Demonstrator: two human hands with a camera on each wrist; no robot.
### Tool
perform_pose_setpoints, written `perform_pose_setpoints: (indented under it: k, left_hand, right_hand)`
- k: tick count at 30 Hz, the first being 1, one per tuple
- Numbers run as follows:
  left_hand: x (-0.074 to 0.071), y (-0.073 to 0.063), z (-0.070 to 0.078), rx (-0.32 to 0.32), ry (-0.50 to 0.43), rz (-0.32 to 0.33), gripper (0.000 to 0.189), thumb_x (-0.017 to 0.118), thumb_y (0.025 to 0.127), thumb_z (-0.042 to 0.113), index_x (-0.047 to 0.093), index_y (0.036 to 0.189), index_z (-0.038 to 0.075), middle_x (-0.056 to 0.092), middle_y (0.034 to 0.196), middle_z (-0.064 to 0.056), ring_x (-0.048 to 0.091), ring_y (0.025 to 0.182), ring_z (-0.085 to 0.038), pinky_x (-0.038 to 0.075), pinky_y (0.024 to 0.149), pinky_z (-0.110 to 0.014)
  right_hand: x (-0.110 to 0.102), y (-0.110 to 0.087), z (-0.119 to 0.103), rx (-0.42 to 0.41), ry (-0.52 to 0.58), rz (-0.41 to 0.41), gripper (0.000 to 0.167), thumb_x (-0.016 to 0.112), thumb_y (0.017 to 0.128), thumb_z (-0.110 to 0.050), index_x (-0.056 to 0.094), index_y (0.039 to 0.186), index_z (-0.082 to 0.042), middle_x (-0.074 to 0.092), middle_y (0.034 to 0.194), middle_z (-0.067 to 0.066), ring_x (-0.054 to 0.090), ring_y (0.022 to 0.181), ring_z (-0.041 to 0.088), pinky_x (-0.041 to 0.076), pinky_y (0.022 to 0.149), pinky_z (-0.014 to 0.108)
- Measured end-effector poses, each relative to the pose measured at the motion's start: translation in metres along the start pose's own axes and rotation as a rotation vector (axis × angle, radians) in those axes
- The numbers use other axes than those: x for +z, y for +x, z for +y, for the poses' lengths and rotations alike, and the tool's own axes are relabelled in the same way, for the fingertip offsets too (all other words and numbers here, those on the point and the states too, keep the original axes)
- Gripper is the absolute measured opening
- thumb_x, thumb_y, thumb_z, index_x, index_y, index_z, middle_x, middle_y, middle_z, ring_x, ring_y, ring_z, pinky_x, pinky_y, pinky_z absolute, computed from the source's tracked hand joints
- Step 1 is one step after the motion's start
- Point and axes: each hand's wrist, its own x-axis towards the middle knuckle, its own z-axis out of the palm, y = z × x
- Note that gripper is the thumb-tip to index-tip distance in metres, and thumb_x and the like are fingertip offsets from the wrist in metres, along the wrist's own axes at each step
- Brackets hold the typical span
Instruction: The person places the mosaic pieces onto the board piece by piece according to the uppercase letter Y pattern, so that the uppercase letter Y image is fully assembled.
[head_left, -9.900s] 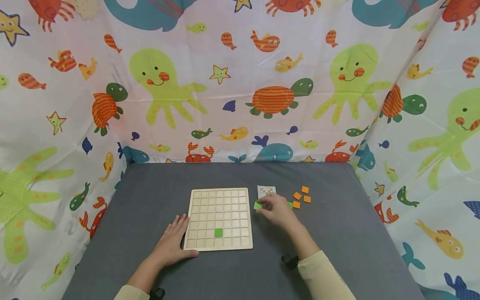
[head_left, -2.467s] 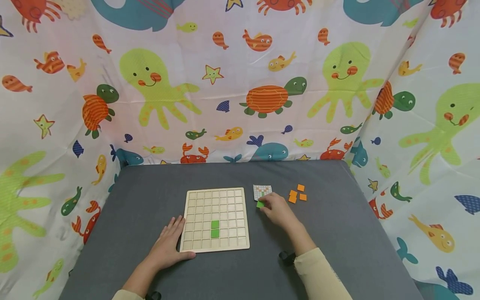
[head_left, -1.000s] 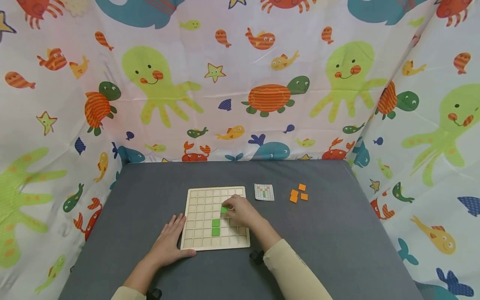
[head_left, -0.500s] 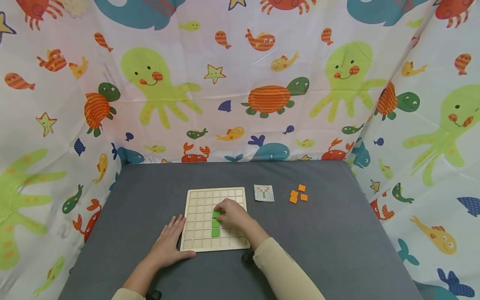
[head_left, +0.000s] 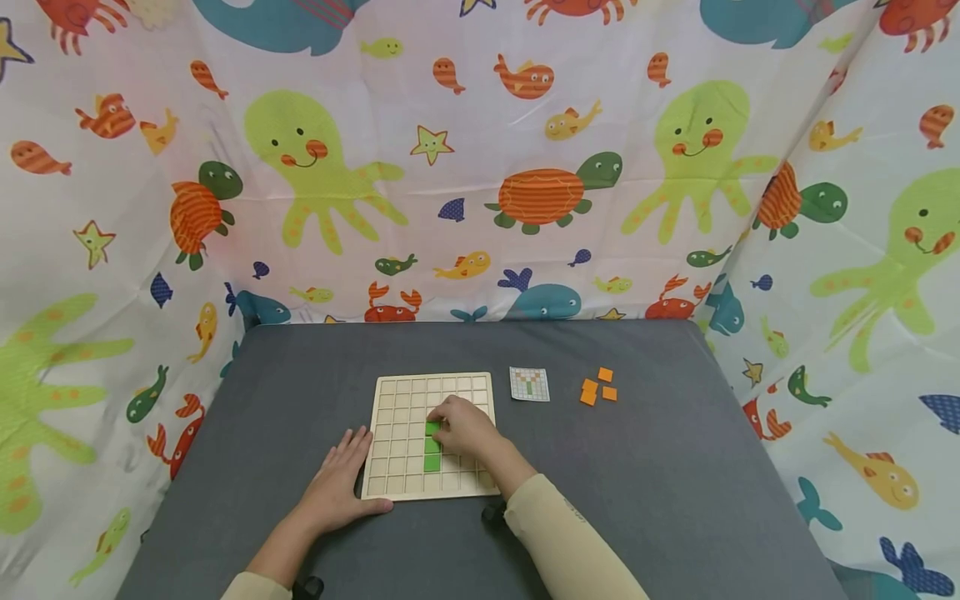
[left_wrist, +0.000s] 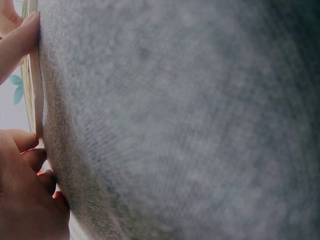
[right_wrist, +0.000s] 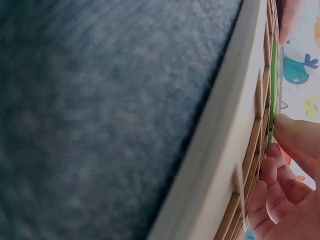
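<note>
A wooden grid board (head_left: 397, 417) lies flat on the grey cloth. Two green square tiles (head_left: 432, 454) fill neighbouring cells in one column. Just beyond them, my right hand (head_left: 465, 429) pinches a third green tile (head_left: 432, 428) at the board's surface. Whether it sits fully in its cell, I cannot tell. In the right wrist view the thumb (right_wrist: 295, 135) meets the green edge, with the other fingers curled near the grid. My left hand (head_left: 333, 492) rests along the board's left edge with straight fingers, its thumb at the near left corner.
A small printed card (head_left: 529, 384) with a coloured grid pattern lies right of the board. Several orange square tiles (head_left: 605, 374) lie farther right, two of them touching or overlapping. A patterned curtain (head_left: 480, 167) hangs behind and beside the cloth-covered table (head_left: 660, 500).
My right hand has carried a green tile from beside the card left onto the board, to the cell beyond the two green tiles. My left hand has stayed at the board's edge.
</note>
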Motion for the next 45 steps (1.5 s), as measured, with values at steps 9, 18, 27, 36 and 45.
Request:
perform_pose_setpoints:
  k: [9,18,27,36,45]
  left_hand:
    - [-0.003,0.000,0.003,0.011,-0.007,0.009,0.131,0.075,0.067,0.077,0.023,0.160,0.002,0.021,0.167,-0.020,0.015,0.154,-0.043,0.018,0.121,-0.064]
    - [-0.004,0.000,0.004,-0.011,-0.003,-0.016,0.132,0.076,0.067,0.077,0.021,0.160,0.002,0.020,0.167,-0.020,0.013,0.155,-0.044,0.017,0.121,-0.064]
    - [-0.002,0.002,0.001,-0.014,0.006,-0.026,0.134,0.074,0.066,0.079,0.020,0.161,0.003,0.018,0.167,-0.019,0.011,0.155,-0.043,0.017,0.121,-0.064]
    - [0.001,0.001,0.000,-0.012,-0.002,-0.013,0.134,0.075,0.065,0.080,0.020,0.161,0.003,0.019,0.167,-0.018,0.012,0.155,-0.043,0.017,0.122,-0.064]
    - [0.004,-0.001,-0.001,-0.025,-0.014,-0.006,0.135,0.075,0.064,0.080,0.021,0.161,0.004,0.019,0.168,-0.018,0.011,0.155,-0.042,0.015,0.122,-0.064]
  right_hand:
    - [-0.002,-0.001,0.001,0.009,0.028,0.010,0.025,0.070,0.096,-0.021,0.074,0.120,-0.017,0.063,0.109,-0.003,0.057,0.089,0.009,0.052,0.080,0.026]
    - [-0.015,-0.009,0.001,0.007,0.086,0.055,0.026,0.067,0.098,-0.021,0.073,0.122,-0.013,0.068,0.115,0.000,0.066,0.098,0.015,0.055,0.080,0.030]
    - [-0.037,-0.024,0.008,-0.020,0.140,0.152,0.028,0.067,0.098,-0.021,0.071,0.124,-0.012,0.069,0.120,0.001,0.067,0.095,0.016,0.056,0.076,0.029]
    - [-0.055,-0.043,0.021,-0.003,0.142,0.234,0.028,0.067,0.098,-0.021,0.070,0.125,-0.015,0.070,0.122,0.002,0.068,0.098,0.018,0.056,0.076,0.032]
    - [-0.065,-0.063,0.046,0.031,0.188,0.339,0.030,0.073,0.094,-0.016,0.071,0.123,-0.012,0.072,0.116,0.004,0.067,0.092,0.016,0.058,0.078,0.035]
